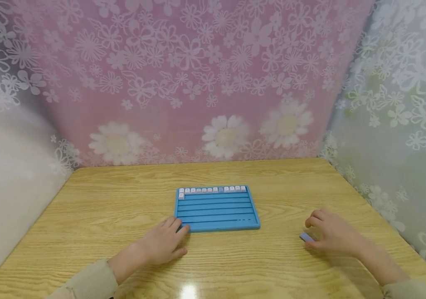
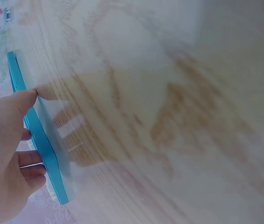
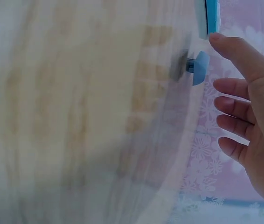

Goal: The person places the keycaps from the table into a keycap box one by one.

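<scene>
A blue slotted tray (image 1: 218,216) lies flat in the middle of the wooden table, with a row of pale keycaps (image 1: 213,190) in its far slot. My left hand (image 1: 168,243) rests on the table, its fingertips touching the tray's near left corner. In the left wrist view the thumb (image 2: 27,98) sits against the tray's edge (image 2: 41,140). My right hand (image 1: 326,232) hovers low over the table to the right of the tray, fingers relaxed. A single blue keycap (image 1: 306,237) lies on the table by its thumb. In the right wrist view the keycap (image 3: 199,67) lies loose beside the spread fingers (image 3: 232,86).
The table (image 1: 123,199) is boxed in by a pink flowered backdrop (image 1: 198,83) at the back and pale flowered panels at both sides. Bare wood surrounds the tray on all sides.
</scene>
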Available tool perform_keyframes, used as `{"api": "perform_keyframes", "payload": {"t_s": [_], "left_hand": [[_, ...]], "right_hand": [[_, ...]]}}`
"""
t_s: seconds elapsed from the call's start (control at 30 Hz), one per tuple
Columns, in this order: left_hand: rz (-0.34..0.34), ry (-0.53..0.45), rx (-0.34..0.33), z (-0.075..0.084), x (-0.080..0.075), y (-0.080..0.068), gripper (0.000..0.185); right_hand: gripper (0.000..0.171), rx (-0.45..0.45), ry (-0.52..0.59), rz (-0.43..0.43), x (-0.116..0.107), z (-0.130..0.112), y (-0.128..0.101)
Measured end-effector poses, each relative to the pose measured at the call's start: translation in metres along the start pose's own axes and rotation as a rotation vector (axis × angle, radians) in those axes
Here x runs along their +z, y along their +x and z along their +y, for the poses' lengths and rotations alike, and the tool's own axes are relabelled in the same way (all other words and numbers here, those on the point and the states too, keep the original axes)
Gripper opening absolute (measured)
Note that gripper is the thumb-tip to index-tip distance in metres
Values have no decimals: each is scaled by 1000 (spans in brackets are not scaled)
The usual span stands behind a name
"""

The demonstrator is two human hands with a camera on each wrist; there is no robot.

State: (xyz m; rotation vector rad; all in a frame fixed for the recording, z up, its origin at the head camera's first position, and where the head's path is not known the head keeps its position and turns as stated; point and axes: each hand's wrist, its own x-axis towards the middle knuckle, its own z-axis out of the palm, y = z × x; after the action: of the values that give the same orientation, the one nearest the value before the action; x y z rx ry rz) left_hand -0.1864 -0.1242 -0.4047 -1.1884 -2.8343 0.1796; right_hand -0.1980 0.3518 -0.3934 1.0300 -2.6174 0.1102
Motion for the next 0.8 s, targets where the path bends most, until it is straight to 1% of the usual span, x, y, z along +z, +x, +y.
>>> {"api": "perform_keyframes", "payload": {"t_s": [0.13, 0.33, 0.6, 0.7, 0.8], "left_hand": [[6, -2, -1, 0, 0, 0, 56], [3, 2, -3, -1, -2, 0, 55], [-10, 9, 4, 1, 0, 0, 55], [-7, 13, 5, 0, 0, 0, 55], [2, 15, 9, 0, -1, 0, 54]], "right_hand": [[36, -52, 2, -36, 1, 1, -1], [28, -113, 11, -8, 1, 4, 3], [22, -100, 65, -17, 6, -2, 3], [21, -99, 60, -9, 8, -3, 5], [19, -83, 62, -23, 9, -5, 8]]}}
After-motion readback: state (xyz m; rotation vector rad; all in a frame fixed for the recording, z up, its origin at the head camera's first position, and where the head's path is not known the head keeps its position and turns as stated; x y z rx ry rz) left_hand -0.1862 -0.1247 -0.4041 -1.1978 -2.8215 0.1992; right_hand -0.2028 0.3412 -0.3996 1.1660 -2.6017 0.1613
